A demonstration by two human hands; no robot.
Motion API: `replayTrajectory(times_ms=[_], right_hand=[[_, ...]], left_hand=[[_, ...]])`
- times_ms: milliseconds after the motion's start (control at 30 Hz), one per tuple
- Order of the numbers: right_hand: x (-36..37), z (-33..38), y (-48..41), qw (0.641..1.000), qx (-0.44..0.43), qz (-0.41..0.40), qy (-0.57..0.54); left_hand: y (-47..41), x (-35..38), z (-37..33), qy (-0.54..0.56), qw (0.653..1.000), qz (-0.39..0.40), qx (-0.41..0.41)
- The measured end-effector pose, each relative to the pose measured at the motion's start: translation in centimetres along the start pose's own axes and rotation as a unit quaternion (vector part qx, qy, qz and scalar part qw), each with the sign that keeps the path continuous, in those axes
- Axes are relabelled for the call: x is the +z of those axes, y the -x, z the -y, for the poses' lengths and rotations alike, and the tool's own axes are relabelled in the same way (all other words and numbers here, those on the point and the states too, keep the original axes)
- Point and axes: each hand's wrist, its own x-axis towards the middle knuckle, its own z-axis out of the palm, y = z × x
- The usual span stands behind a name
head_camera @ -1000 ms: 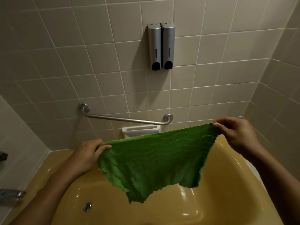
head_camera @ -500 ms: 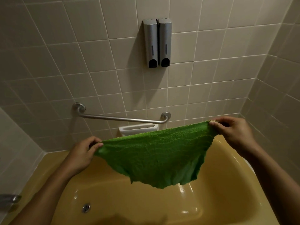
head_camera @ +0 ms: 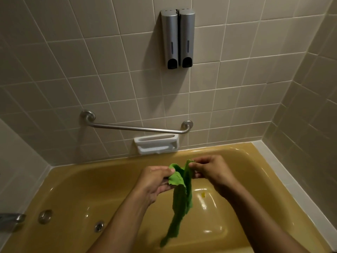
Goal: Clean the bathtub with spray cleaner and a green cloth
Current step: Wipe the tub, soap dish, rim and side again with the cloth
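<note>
Left hand (head_camera: 155,181), right hand (head_camera: 211,170) pinching green cloth (head_camera: 180,199), mustard bathtub (head_camera: 76,181), tiled wall (head_camera: 237,79)

Beige tiled walls (head_camera: 255,70), dim light. Above left hand (head_camera: 155,181): white soap dish (head_camera: 156,146), steel grab bar (head_camera: 135,128), 2 grey dispensers (head_camera: 170,33) highest.

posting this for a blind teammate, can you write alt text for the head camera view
The left hand and right hand pinch the top of a green cloth close together, so it hangs bunched over a yellow bathtub. Behind, the tiled wall carries a grab bar, a white soap dish and two grey dispensers.
</note>
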Motion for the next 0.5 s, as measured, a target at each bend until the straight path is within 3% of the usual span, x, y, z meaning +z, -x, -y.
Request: replayTrajectory(times_ms=[267, 500], right_hand=[[1.2, -0.3, 1.1, 0.988, -0.061, 0.012, 0.138], [1.8, -0.2, 2.3, 0.933, -0.194, 0.046, 0.298]], left_hand=[[1.0, 0.7, -0.4, -0.034, 0.999, 0.018, -0.005], [1.4, 0.9, -0.7, -0.036, 0.999, 0.006, 0.001]])
